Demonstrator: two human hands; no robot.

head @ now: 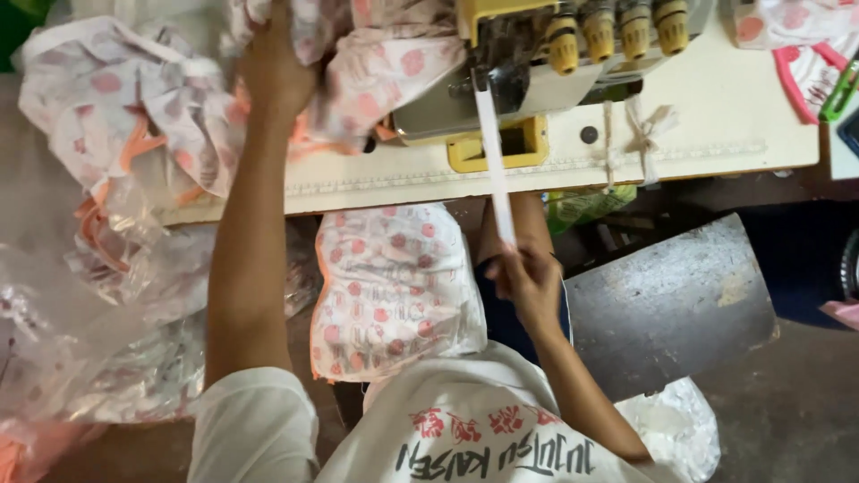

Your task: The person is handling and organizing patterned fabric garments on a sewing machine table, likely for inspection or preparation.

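White elastic strip [495, 161] is running taut from my right hand [528, 282], whose grip is pinching its end closed, feeding straight. Beyond it, my left hand [273, 67] is pressing flat on printed fabric [376, 72], steadying it beside the sewing machine [537, 63].

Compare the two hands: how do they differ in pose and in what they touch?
The left hand reaches up onto the table, lying on the printed fabric; the right hand sits below the table edge. The left lies flat on cloth; the right pinches a white strip pulled taut from the sewing machine. Both are bare.
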